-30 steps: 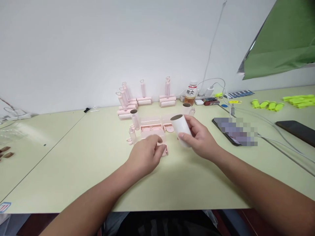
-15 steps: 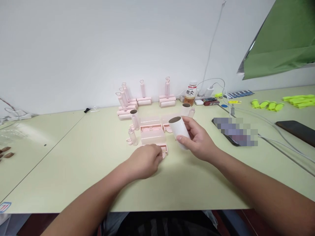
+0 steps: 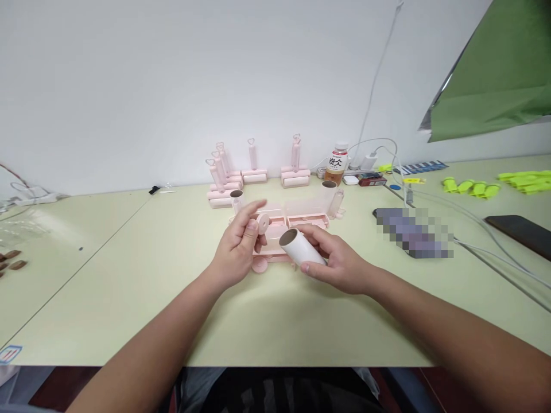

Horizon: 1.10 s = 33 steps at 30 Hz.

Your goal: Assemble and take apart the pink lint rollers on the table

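Observation:
My right hand point(image 3: 340, 263) is wrapped round a white paper roll point(image 3: 298, 246) with a brown cardboard core, its open end turned left. My left hand point(image 3: 238, 248) pinches a small pink disc point(image 3: 263, 222) between thumb and fingers, held up just left of the roll's open end. Another pink disc point(image 3: 259, 265) lies on the pale green table point(image 3: 129, 275) below my hands. Behind them sit pink tray parts point(image 3: 297, 219) and clear plastic covers point(image 3: 307, 205).
Several assembled pink rollers point(image 3: 253, 171) with heart handles stand by the wall. A drink bottle point(image 3: 336, 162), chargers and cables point(image 3: 387, 150), a phone point(image 3: 523, 229) and yellow-green clips point(image 3: 469, 185) lie to the right. Another white roll point(image 3: 329, 188) stands upright behind.
My left hand has lifted from the table with a pink disc and brought it up to the roll. My right hand lowered and tilted the roll toward the left.

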Tool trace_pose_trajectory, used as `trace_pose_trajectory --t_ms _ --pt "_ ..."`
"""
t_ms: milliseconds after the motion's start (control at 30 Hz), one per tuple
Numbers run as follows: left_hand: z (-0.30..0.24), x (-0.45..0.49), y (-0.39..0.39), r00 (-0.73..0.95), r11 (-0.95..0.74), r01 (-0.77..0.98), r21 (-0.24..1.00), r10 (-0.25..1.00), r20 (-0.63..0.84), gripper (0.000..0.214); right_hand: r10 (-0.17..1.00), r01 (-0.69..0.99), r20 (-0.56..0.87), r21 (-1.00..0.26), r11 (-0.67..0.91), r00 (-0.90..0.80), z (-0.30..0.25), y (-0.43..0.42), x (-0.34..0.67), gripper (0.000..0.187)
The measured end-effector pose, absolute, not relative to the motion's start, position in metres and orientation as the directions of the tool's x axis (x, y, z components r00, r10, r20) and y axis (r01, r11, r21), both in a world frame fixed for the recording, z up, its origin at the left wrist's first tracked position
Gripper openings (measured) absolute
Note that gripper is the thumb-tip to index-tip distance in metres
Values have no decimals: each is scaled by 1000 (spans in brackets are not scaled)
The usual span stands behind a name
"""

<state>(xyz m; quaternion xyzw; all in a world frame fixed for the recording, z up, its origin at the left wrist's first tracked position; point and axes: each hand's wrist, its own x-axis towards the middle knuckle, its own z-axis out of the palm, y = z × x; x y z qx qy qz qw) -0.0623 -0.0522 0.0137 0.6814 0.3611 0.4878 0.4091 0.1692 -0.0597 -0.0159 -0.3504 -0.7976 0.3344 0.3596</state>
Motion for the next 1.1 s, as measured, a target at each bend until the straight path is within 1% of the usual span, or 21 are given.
trace_pose_trajectory --t_ms 100,267,367,467,733,967,1033,1100 --pt "16 -61 -54 276 -368 84 926 902 333 41 787 320 345 -774 547 -511 -17 -59 170 65" --pt "17 -58 -58 203 -262 28 965 946 251 36 781 305 331 -785 540 -529 -15 -60 169 64" --pt "15 -54 -59 222 -199 -30 979 954 201 37 768 276 332 -795 541 -548 -14 -60 168 64" --pt "11 -51 -60 270 -174 -107 979 942 197 38 757 258 336 -798 545 -560 -13 -61 167 64" --pt "8 -47 -62 305 -157 -113 981 934 185 33 759 266 332 -796 544 -560 -12 -62 167 63" --pt "5 -48 -61 368 -211 -76 974 902 225 23 771 267 320 -807 526 -551 -13 -62 166 60" --pt "3 -49 -60 374 -218 -68 974 899 228 23 783 283 304 -812 511 -542 -14 -63 167 64" --pt "2 -49 -59 378 -227 -48 973 897 228 23 791 303 286 -811 501 -541 -15 -63 167 73"
